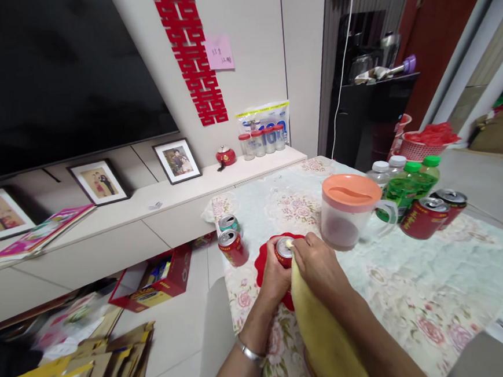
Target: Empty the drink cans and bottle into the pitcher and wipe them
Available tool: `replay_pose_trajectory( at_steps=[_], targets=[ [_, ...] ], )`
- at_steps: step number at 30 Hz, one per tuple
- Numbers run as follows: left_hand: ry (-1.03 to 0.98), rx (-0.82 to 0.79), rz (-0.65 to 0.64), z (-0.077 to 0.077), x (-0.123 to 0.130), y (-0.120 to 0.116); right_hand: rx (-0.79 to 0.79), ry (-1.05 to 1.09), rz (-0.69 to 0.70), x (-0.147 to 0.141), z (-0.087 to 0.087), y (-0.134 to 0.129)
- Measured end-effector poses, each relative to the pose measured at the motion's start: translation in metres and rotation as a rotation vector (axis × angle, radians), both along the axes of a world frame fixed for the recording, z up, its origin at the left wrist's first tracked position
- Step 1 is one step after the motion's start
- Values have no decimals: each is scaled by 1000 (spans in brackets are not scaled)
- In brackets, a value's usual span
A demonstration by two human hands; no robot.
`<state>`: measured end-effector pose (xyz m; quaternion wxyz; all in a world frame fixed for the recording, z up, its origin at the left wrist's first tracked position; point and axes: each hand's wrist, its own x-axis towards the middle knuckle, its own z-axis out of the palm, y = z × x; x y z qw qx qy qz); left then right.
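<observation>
A red drink can [284,246] stands on a red scalloped mat [262,263], its top facing up. My left hand [274,271] is wrapped around the can's side. In my right hand [317,262] is a yellow cloth [321,328], pinched so that a corner of it touches the can's top. The rest of the cloth hangs down toward me under my right forearm. Another red can [233,248] and a green can [229,222] stand together to the left. Right of my hands is a clear pitcher [343,222] with an orange lid.
Several green-and-white-capped bottles [412,184] and two dark red cans [425,215] stand at the right of the flowered tablecloth [393,282]. Glass jars [263,143] and framed photos [177,160] line the white cabinet. Flattened cardboard [104,368] and a red box [154,280] lie on the floor.
</observation>
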<state>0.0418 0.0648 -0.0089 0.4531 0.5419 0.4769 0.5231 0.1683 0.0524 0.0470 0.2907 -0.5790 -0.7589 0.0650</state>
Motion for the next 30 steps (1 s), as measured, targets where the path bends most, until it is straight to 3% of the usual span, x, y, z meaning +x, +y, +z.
replay_pose_trajectory(
  at_steps=[5,8,18,22,30],
  targets=[
    [22,19,1,-3,-1,1,-25,118,103,19,9,-5],
    [38,21,0,-5,-2,3,-8,198,59,24,11,-6],
    [-29,-18,-23,-5,-2,3,-21,174,-44,-3,8,25],
    [-55,7,-14,-9,0,5,16,280,-86,-4,-3,35],
    [-3,32,12,-10,1,4,-18,418,-164,5,-45,25]
  ],
)
